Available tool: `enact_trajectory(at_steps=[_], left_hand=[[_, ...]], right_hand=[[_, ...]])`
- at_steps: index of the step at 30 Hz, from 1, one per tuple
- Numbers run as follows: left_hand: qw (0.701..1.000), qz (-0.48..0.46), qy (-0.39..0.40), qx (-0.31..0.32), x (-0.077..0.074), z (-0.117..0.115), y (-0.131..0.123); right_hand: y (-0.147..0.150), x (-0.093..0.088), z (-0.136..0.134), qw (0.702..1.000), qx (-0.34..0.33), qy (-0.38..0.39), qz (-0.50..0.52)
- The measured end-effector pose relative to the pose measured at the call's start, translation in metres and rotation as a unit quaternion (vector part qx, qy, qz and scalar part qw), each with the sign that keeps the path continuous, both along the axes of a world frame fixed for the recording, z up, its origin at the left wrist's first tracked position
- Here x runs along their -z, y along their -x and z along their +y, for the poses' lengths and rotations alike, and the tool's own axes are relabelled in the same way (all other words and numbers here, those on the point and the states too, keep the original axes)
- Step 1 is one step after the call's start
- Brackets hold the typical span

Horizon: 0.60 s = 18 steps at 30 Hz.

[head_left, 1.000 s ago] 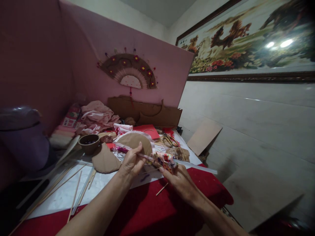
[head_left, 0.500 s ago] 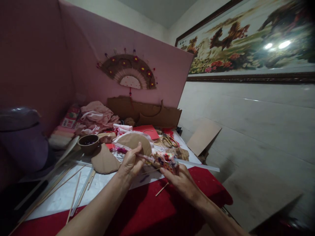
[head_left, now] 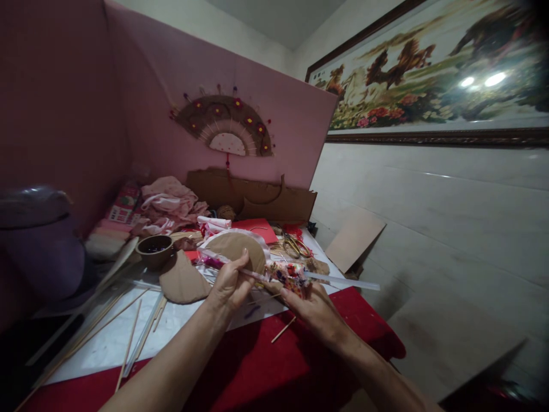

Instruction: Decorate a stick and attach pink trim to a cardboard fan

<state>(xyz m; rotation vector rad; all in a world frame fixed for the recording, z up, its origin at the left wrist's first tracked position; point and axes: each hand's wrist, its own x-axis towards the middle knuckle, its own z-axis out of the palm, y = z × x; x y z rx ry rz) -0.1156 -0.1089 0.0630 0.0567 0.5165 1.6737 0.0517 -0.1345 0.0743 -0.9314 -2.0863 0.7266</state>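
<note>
My left hand (head_left: pixel 234 281) is closed on a half-round brown cardboard piece (head_left: pixel 235 249) edged with whitish-pink cloth, the thumb lying on its face. My right hand (head_left: pixel 315 309) grips what looks like a glue gun (head_left: pixel 294 277) with a colourful flowered body. A long translucent glue stick (head_left: pixel 347 281) juts from it to the right. The gun's front end is close to the cloth edge near my left fingers; whether they touch I cannot make out. Below, a short wooden stick (head_left: pixel 283 330) lies on the red cloth (head_left: pixel 266 366).
A brown bowl (head_left: pixel 155 252) stands left, beside a cut cardboard piece (head_left: pixel 184 279). Scissors (head_left: pixel 292 247) and red paper (head_left: pixel 259 230) lie behind my hands. Thin sticks (head_left: pixel 128 343) lie front left. Crumpled pink cloth (head_left: pixel 171 200) is piled at the back, below a decorated fan (head_left: pixel 225 126).
My right hand has shifted slightly, and the glue stick at its far side is tilted a little higher. My left hand and the cardboard stay almost where they were.
</note>
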Motion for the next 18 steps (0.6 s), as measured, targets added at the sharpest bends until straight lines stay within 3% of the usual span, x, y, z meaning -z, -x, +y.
enact_trajectory(at_steps=[5,18], left_hand=[[1.000,-0.001,0.013,-0.005,-0.0005,0.0013,0.0001],[1.000,0.010,-0.006,-0.001,0.0040,0.0025,0.0023]], right_hand=[[-0.0009,-0.0042,0.0003,0.999,-0.031,0.012,0.002],[-0.0051,0.0035,-0.0015,0.999,0.009,0.014,-0.034]])
